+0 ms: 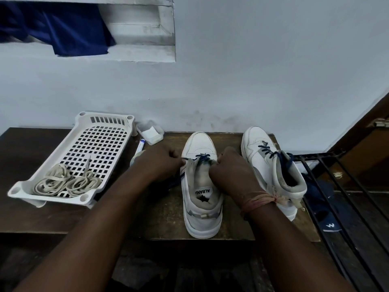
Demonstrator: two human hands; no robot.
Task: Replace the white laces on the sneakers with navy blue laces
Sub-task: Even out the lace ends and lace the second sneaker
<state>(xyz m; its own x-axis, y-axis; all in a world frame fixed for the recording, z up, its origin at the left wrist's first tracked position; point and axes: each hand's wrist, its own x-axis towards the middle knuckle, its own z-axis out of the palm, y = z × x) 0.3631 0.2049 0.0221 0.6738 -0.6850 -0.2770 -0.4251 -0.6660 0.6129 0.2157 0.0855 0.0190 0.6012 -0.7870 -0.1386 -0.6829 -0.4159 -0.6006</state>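
Your left hand (160,160) sits at the left side of the near sneaker (201,186), its fingers curled in a grip that pinches the navy blue lace (203,158) where it leaves the eyelets; your right hand (229,167) is at the right side of the same shoe, fingers curled against the tongue and upper edge, and it looks to pinch the other end of the lace, though the fingertips are hidden behind the knuckles; a thread band (259,200) circles your right wrist. The near sneaker stands upright on the wooden table (164,218), toe pointing to the wall, with only the lowest eyelets crossed in navy; loose lace trails down the shoe's left side under your left hand. The second sneaker (271,165) stands just to the right, near the table's edge, already threaded with navy lace along its front. The old white laces (65,183) lie in a loose heap in the near end of the white plastic tray (99,140), which rests on the table to the left, well apart from the shoes; a small clear container (150,132) and a pen (140,145) lie between the tray and the near sneaker, by the wall. A blue cloth (63,30) hangs from the wall niche above.
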